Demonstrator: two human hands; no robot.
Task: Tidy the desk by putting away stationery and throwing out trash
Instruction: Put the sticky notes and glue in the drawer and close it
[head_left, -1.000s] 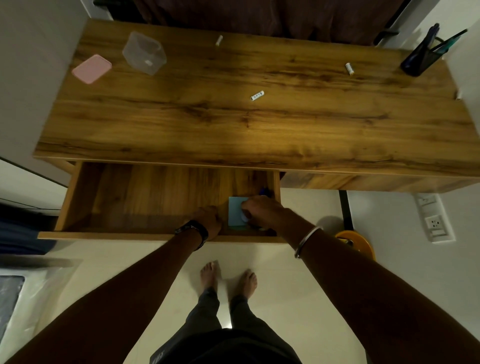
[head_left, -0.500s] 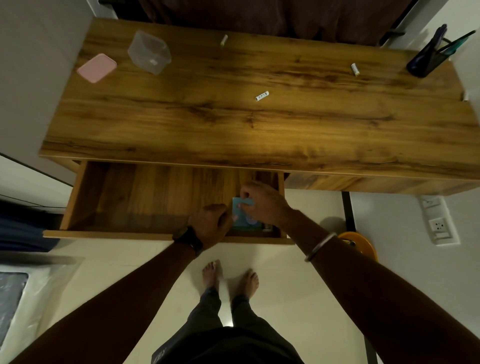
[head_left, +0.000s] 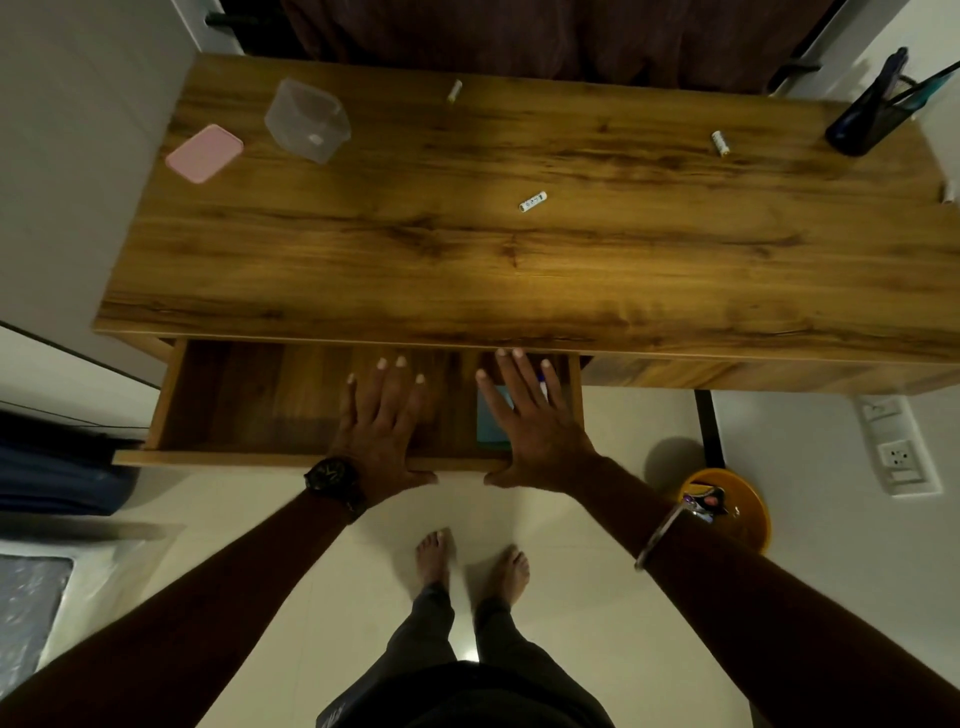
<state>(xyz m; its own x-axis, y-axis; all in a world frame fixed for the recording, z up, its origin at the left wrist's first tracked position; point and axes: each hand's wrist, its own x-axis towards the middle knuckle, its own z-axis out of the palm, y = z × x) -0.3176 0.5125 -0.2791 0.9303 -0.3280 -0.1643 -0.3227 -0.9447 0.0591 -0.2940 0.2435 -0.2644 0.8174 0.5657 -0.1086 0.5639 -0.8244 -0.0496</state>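
The wooden desk's drawer (head_left: 234, 457) is pulled out below the desktop. A blue sticky-note pad (head_left: 488, 421) lies in its right end, partly under my right hand (head_left: 530, 421). Both hands are flat with fingers spread; my left hand (head_left: 382, 415) rests over the drawer's front edge near the middle, and the right hand's palm is on the same edge. Neither holds anything. On the desktop (head_left: 519, 270) lie a white stick-shaped item (head_left: 533, 201), a small cylinder (head_left: 720, 142) and another small one (head_left: 454, 90) at the back.
A clear plastic box (head_left: 307, 120) and its pink lid (head_left: 204, 153) sit at the desk's back left. A dark pen holder (head_left: 878, 111) stands at the back right. An orange bin (head_left: 737, 506) is on the floor to the right, near a wall socket (head_left: 896, 457).
My right hand let go of the blue pad, which now lies in the drawer. Both hands opened flat and settled on the drawer's front edge.
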